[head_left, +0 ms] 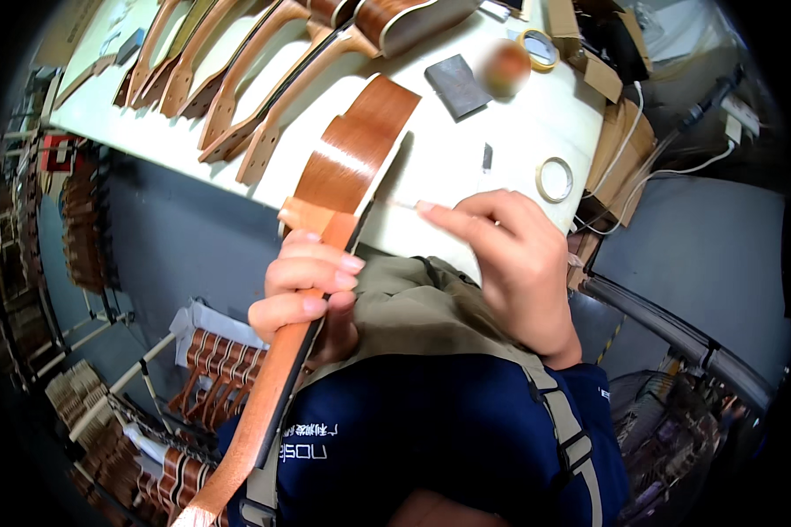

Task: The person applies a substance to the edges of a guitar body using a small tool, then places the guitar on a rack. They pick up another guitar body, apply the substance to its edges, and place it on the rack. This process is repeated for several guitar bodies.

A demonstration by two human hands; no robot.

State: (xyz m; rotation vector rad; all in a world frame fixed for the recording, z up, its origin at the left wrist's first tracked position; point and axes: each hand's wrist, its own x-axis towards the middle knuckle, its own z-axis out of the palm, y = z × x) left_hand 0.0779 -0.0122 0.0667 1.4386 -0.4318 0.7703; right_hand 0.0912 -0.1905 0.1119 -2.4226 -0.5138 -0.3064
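Observation:
A brown wooden ukulele (354, 158) lies on its side, its body on the edge of the white table (466, 228) and its neck slanting down past my lap. My left hand (312, 294) is closed around the neck, close to where it joins the body. To the right of the body, my right hand (518, 259) is in a pinch with the index finger reaching toward the ukulele's edge. A thin pale thing shows at that fingertip, too small to name. The right hand appears apart from the ukulele.
Several more ukuleles (228, 88) lie at the table's far left. A dark grey sheet (457, 85), a blurred round object (505, 68), a yellow tape roll (539, 51), a small dark strip (488, 156) and a pale tape roll (555, 179) lie rightward. Cardboard boxes (624, 149) and white cables adjoin the table.

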